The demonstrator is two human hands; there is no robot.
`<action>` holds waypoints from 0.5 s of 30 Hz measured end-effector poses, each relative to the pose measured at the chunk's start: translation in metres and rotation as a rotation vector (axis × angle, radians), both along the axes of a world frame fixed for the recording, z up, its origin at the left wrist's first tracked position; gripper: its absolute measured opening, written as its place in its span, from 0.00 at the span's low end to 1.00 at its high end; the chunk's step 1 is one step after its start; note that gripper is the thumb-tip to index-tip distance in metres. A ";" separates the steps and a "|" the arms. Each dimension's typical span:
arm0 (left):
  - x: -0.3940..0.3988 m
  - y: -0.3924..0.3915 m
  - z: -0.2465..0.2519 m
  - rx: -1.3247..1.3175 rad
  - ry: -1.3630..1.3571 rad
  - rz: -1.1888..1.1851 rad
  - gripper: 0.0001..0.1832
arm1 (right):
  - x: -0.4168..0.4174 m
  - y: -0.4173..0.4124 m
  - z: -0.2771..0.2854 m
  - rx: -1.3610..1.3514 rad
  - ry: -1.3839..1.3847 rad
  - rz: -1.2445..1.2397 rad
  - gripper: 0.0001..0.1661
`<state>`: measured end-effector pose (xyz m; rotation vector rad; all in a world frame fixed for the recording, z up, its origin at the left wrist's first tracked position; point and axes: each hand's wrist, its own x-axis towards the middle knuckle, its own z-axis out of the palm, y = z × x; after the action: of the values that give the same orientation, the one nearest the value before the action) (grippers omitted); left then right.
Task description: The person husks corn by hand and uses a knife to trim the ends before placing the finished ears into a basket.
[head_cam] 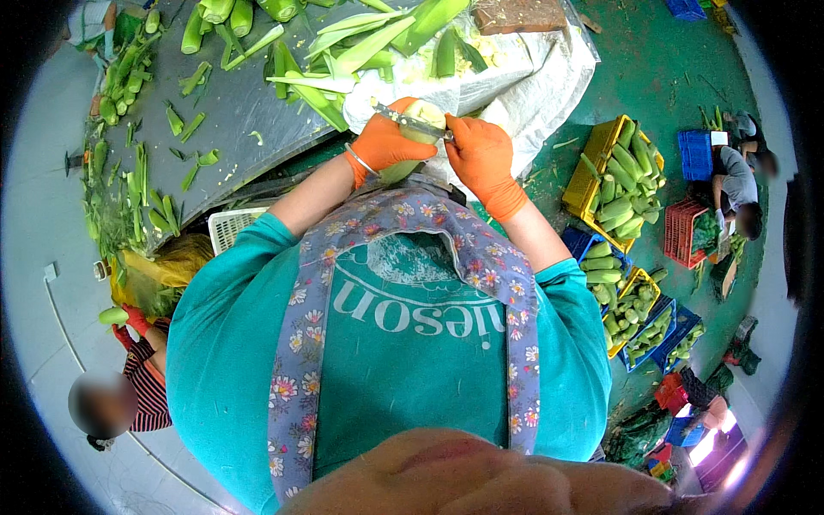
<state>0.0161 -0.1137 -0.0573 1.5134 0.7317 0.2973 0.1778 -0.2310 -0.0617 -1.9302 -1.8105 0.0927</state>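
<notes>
My left hand [389, 143], in an orange rubber glove with a bracelet at the wrist, is closed around a thick pale-green stalk [421, 132]. The stalk's pale cut end faces up. My right hand [481, 154], gloved alike, grips a knife [412, 121] by its handle. The blade lies across the stalk's top near the cut end and has pale bits stuck to it. Cut green leaves and stalk pieces [373, 51] lie on the table beyond my hands, next to a white plastic sheet [528, 90].
A brown block [518, 14] sits on the sheet. Leaf scraps lie along the grey table [257, 148]. A yellow crate [582, 174] of green ears or stalks stands on the floor at right, with several more crates below it. Co-workers are at the left and far right.
</notes>
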 end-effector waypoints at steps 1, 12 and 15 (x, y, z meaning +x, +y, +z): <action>0.001 -0.001 0.000 0.039 0.023 -0.002 0.29 | 0.001 0.000 -0.003 0.000 0.002 -0.002 0.15; 0.014 -0.008 -0.013 0.009 -0.061 0.035 0.27 | 0.017 0.006 -0.056 0.127 0.068 -0.101 0.21; 0.012 -0.005 -0.010 0.144 0.024 0.050 0.27 | 0.016 0.009 -0.061 0.147 -0.004 -0.170 0.14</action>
<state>0.0280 -0.1191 -0.0671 1.6388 0.7817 0.3761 0.1935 -0.2216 -0.1225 -1.9700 -1.6008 -0.0986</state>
